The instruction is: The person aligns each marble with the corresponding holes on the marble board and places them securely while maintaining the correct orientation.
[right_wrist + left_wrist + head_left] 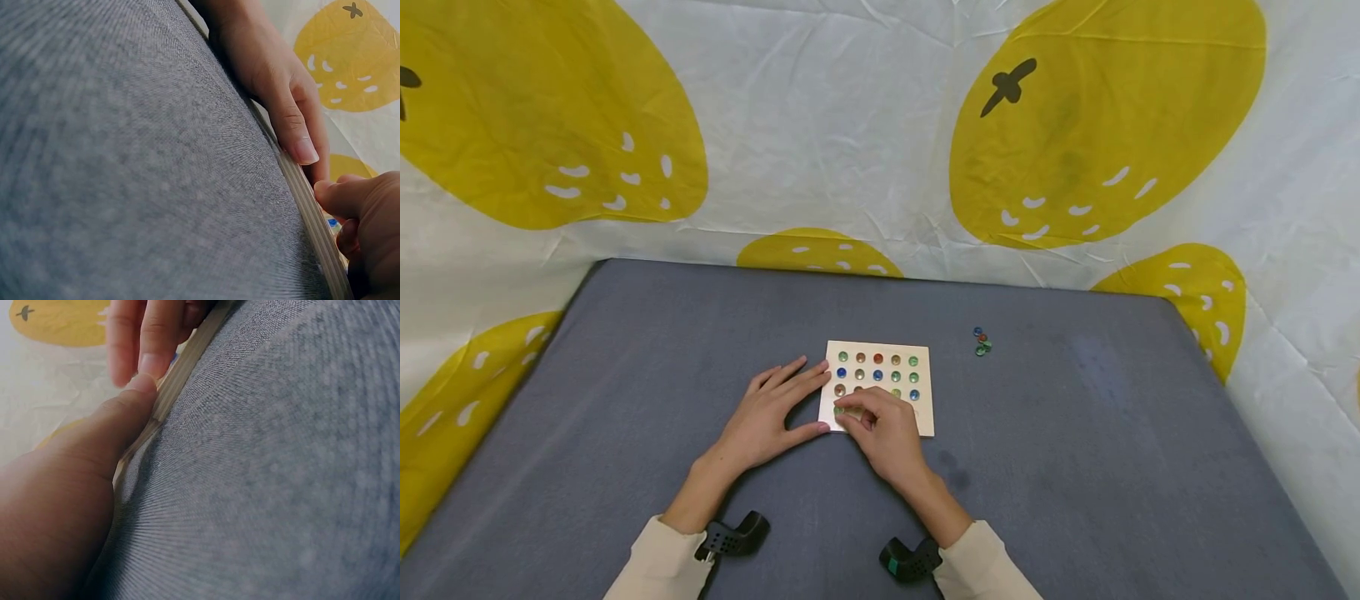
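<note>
A pale wooden board point(924, 423) lies on the grey cloth, with rows of round glass beads in green, blue, red and amber. My left hand point(766, 422) rests against its left side, fingers spread and fairly straight, fingertips and thumb at the edge. Over the lower left of the board, my right hand point(887, 429) pinches a green glass bead point(838, 410) between thumb and index finger, at the front row. That hand hides part of the lower rows. Both wrist views show the board's layered edge point(307, 201) close to the thumbs.
A small cluster of loose beads point(982, 339), blue, red and green, lies on the cloth right of the board. The grey cloth-covered table point(1112, 467) reaches back to a white curtain point(827, 108) with yellow fruit prints. Dark wrist devices point(737, 535) are strapped at both sleeves.
</note>
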Demonstrator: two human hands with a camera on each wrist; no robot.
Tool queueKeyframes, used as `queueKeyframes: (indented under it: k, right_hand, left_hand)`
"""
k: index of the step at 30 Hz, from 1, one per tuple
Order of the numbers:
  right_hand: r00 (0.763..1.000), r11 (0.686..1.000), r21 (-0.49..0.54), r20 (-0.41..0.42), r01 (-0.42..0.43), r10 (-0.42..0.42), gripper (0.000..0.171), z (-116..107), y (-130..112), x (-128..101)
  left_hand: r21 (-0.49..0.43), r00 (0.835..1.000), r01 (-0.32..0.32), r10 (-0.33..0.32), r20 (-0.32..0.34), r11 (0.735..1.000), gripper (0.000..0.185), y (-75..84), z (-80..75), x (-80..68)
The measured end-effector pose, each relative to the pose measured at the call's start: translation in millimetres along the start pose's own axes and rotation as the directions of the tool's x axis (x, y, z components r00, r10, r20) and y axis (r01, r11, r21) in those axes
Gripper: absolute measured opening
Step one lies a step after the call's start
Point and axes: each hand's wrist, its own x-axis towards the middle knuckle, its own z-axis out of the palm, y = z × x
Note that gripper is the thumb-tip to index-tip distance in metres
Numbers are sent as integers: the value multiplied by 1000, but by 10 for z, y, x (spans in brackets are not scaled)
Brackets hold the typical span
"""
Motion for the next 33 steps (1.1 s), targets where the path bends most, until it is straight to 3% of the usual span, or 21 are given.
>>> queueKeyframes:
  k: [33]
  right_hand:
    - [1000,999,-40,15,-6,7,15,20,44,-25]
  left_hand:
    - [10,1000,3,-3,5,1000,68,1,32,-19]
